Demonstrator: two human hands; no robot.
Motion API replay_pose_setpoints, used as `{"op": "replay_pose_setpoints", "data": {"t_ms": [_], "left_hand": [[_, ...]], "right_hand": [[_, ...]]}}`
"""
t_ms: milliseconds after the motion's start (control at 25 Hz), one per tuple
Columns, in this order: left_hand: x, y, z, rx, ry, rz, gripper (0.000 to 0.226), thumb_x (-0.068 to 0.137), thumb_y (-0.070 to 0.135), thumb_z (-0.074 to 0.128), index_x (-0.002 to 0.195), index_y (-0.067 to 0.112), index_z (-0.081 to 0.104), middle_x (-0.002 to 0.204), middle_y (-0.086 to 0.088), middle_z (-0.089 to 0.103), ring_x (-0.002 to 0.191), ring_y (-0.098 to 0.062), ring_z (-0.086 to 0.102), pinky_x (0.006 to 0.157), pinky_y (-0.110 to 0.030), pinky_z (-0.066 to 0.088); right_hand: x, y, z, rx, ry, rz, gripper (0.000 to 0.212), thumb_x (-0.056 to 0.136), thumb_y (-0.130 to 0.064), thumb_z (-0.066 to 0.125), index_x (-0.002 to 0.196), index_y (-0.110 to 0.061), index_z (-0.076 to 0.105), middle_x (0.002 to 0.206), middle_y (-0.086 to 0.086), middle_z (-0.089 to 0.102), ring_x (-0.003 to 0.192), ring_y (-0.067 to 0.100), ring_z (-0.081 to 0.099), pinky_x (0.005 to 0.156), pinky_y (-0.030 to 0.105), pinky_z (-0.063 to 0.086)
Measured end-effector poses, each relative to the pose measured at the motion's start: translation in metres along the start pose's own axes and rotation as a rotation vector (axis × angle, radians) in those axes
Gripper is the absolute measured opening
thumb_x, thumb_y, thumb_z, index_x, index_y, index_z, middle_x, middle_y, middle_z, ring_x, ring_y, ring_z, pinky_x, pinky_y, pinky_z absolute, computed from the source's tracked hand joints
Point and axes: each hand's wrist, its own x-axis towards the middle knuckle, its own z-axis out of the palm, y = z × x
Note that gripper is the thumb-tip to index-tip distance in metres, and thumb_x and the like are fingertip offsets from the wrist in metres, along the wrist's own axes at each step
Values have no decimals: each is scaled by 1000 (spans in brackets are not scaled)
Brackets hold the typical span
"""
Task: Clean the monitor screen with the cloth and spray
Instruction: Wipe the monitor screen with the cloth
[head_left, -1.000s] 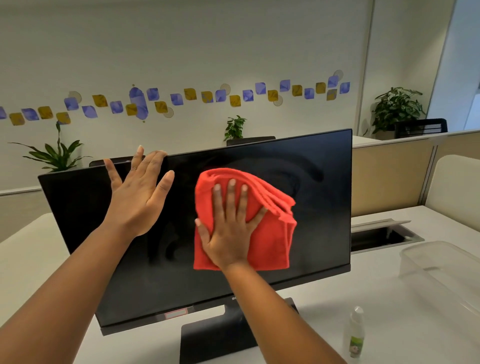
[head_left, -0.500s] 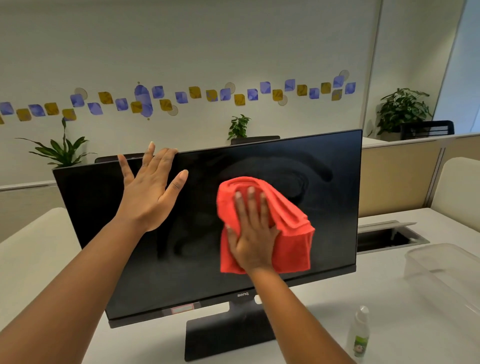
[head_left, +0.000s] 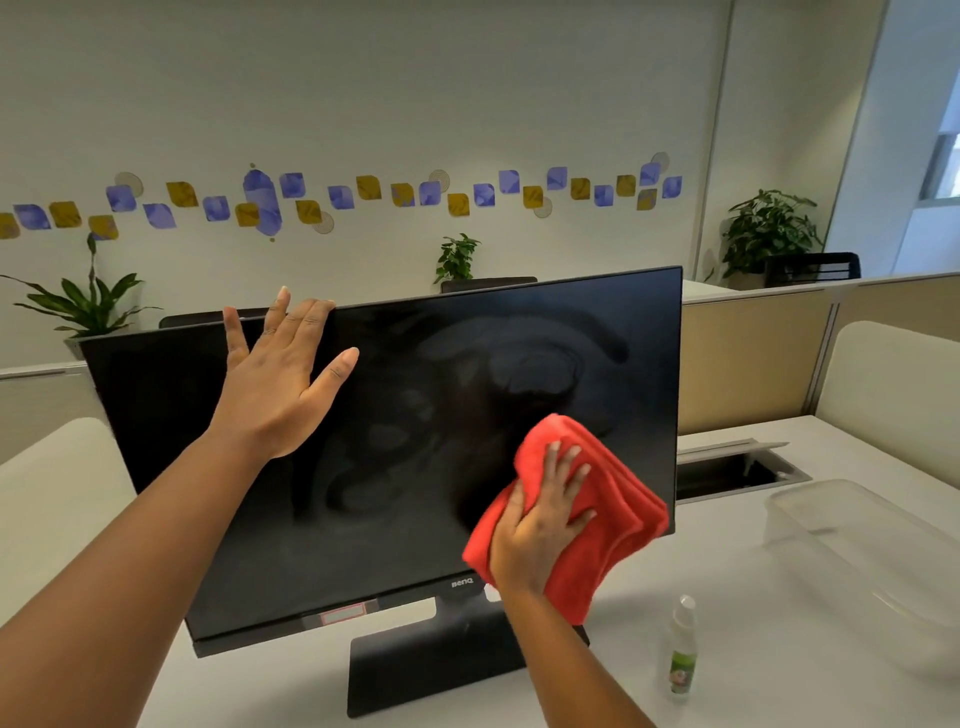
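A black monitor (head_left: 395, 457) stands on a white desk (head_left: 727, 649) at the centre of the frame, its dark screen marked with hazy swirls and streaks across the middle and upper right. At the screen's lower right corner a folded red cloth (head_left: 592, 519) lies against the glass under the right hand (head_left: 540, 530), whose fingers spread flat over the fabric and press it to the panel; part of the cloth hangs below the bottom bezel. The left hand (head_left: 280, 384), fingers straight and holding nothing, braces the upper left of the screen, its fingertips reaching the top edge. A small spray bottle (head_left: 681, 649) stands upright on the desk at lower right, near the monitor's base (head_left: 431, 670) but apart from it.

To wipe well from here, the cloth would likely need even, overlapping passes carried back across the streaked centre, with light pressure and the bracing hand keeping the panel from rocking.

Whether the left palm itself rests on the glass cannot be told, nor whether the haze is wet spray or dry smear. The bottle's label is too small to read. A clear plastic container (head_left: 862, 540) runs off the right edge, and both forearms are cut by the lower frame.
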Motion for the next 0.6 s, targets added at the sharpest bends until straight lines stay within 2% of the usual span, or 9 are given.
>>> {"op": "replay_pose_setpoints", "data": {"t_ms": [120, 240, 280, 320, 360, 400, 480, 600], "left_hand": [[0, -5, -5, 43, -14, 36, 71, 83, 57, 9, 146, 23, 10, 156, 1, 12, 140, -5, -5, 108, -39, -26], [-9, -38, -16, -7, 62, -55, 67, 86, 55, 11, 146, 26, 6, 157, 0, 9, 142, -8, -1, 110, -44, -19], [-15, -55, -21, 5, 90, -119, 66, 87, 53, 11, 146, 25, 6, 157, 0, 7, 142, -11, 0, 111, -46, -16], [-22, -73, -27, 48, 102, -177, 64, 88, 52, 13, 146, 24, 7, 157, -1, 6, 143, -13, 1, 111, -50, -13], [-30, -90, -34, 105, 97, -217, 62, 90, 49, 14, 146, 23, 8, 157, -2, 5, 143, -15, 1, 111, -53, -10], [-37, -103, -39, 152, 74, -234, 60, 92, 47, 15, 146, 21, 8, 157, -2, 4, 144, -17, 1, 111, -56, -7], [-45, -118, -45, 179, 6, -220, 63, 90, 48, 13, 146, 20, 7, 156, 0, 1, 143, -16, 0, 112, -57, -5], [-48, -121, -45, 115, -30, -198, 61, 93, 49, 13, 146, 19, 3, 155, 3, -3, 142, -12, -4, 113, -53, -5]], "right_hand": [[-27, -16, -7, 177, -176, -100, 48, 94, -30, 31, 136, -40, 11, 148, -18, 9, 143, 13, 6, 116, 49, -2], [-29, -34, -30, 556, -245, 151, 43, 99, -28, 33, 132, -46, 13, 152, -8, 24, 137, 15, 31, 117, 39, 20], [-22, -40, -38, 666, -215, 226, 39, 98, -35, 33, 134, -41, 19, 149, -2, 32, 130, 12, 40, 115, 33, 27], [-13, -48, -46, 721, -159, 256, 42, 95, -47, 33, 135, -36, 25, 143, 1, 37, 123, 11, 44, 114, 33, 28], [-4, -58, -52, 706, -110, 242, 48, 91, -56, 30, 133, -35, 26, 140, 1, 39, 123, 16, 44, 116, 41, 24], [6, -68, -56, 644, -56, 190, 49, 89, -57, 25, 134, -40, 22, 146, 2, 34, 132, 22, 37, 117, 49, 15], [25, -93, -57, 504, 66, 2, 42, 91, -46, 20, 131, -50, 9, 152, -9, 15, 144, 25, 11, 114, 56, -3], [50, -115, -40, 238, 147, -194, 44, 90, -52, 16, 132, -53, 6, 156, -1, 7, 144, 30, -6, 102, 69, -8]]}}
